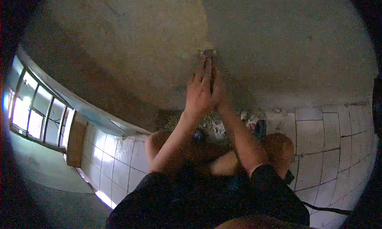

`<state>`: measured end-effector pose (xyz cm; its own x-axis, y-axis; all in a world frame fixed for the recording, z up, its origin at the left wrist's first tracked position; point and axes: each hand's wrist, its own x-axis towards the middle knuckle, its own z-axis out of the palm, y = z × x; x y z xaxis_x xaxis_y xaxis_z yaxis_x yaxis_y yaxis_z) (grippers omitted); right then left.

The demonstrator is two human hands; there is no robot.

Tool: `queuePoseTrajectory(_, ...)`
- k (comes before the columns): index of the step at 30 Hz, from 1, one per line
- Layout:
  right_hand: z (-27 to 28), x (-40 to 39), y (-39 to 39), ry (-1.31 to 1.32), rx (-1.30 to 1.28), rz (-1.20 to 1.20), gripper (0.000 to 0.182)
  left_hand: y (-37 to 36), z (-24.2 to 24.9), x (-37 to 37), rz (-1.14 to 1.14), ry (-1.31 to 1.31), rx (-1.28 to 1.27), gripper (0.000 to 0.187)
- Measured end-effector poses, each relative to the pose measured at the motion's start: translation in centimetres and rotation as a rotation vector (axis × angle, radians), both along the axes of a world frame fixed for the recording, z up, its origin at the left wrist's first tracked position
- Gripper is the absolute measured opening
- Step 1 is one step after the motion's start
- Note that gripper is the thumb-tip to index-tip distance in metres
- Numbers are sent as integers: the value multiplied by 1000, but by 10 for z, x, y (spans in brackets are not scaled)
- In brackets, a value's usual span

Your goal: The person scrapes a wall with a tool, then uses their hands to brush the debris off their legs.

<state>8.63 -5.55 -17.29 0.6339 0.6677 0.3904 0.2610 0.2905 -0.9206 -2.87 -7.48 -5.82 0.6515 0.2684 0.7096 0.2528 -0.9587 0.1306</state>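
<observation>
My left hand (pixel 200 93) reaches up to the wall, its fingers stretched out and lying flat. Their tips touch a small dark rectangular piece (pixel 208 52) with yellowish spots at its corners; its kind I cannot make out. Close against it on the right, my right hand (pixel 218 87) points the same way, partly covered by the left. Its fingers run into shadow at the same dark piece, closed on it as far as I can see. Around both hands the wall (pixel 175 34) shows a pale tan patch at left and a greyer surface at right.
Rubble and flakes (pixel 217 129) lie along the foot of the wall, between my bent knees. Pale tiles (pixel 314 137) cover the floor. A barred window (pixel 36 105) lets in bright light at left. A dark cable (pixel 326 208) runs at lower right.
</observation>
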Motion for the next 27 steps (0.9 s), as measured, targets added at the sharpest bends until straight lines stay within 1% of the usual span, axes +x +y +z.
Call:
queuePoseTrajectory(1, -1, 0, 0, 0, -12, 3, 46, -3, -5, 0, 1, 4, -10, 64)
queuePoseTrajectory(2, -3, -1, -1, 0, -26, 7, 46, -6, -9, -1, 49, -2, -38, 65)
queuePoseTrajectory(3, -6, 2, -5, 0, -40, 11, 46, -10, -10, 0, 97, -7, -66, 67)
queuePoseTrajectory(4, -5, 1, 2, 0, -52, 15, 46, -11, -9, 2, 99, -3, -75, 67)
queuePoseTrajectory(5, -2, 9, 7, 0, -64, 20, 46, -10, -6, 5, 110, -11, -87, 66)
queuePoseTrajectory(8, -28, 42, -29, 1, -95, 37, 46, -10, 13, 15, 107, -31, -130, 65)
queuePoseTrajectory(10, -22, 45, -18, -1, -122, 50, 46, -17, 17, 14, 92, -47, -170, 65)
queuePoseTrajectory(12, -20, 38, -11, -5, -139, 53, 46, -24, 18, 14, 216, 31, -123, 64)
queuePoseTrajectory(13, -20, 29, -9, -6, -139, 49, 46, -23, 16, 16, 210, 34, -120, 64)
queuePoseTrajectory(14, -13, 51, -9, -5, -134, 45, 46, -21, 14, 17, 238, 20, -59, 64)
queuePoseTrajectory(15, -18, 40, -16, -4, -130, 43, 46, -18, 12, 17, 268, 4, 0, 65)
queuePoseTrajectory(17, -31, 54, -40, -3, -149, 51, 46, -16, 23, 18, 255, 14, -8, 65)
queuePoseTrajectory(18, -16, 53, 0, -4, -164, 58, 46, -16, 26, 18, 245, 17, -15, 64)
queuePoseTrajectory(19, -16, 59, -11, -4, -176, 64, 46, -18, 24, 16, 248, 22, -24, 64)
queuePoseTrajectory(21, -22, 27, -39, -13, -165, 56, 46, -16, 23, 16, 262, 6, 18, 65)
queuePoseTrajectory(22, -20, 26, -41, -19, -148, 46, 46, -13, 22, 16, 249, 0, 37, 65)
queuePoseTrajectory(24, -5, 44, -30, -32, -118, 27, 46, -8, 19, 15, 246, 3, -19, 67)
queuePoseTrajectory(27, 6, 53, -12, -37, -127, 31, 46, -16, 41, 20, 283, -3, -9, 69)
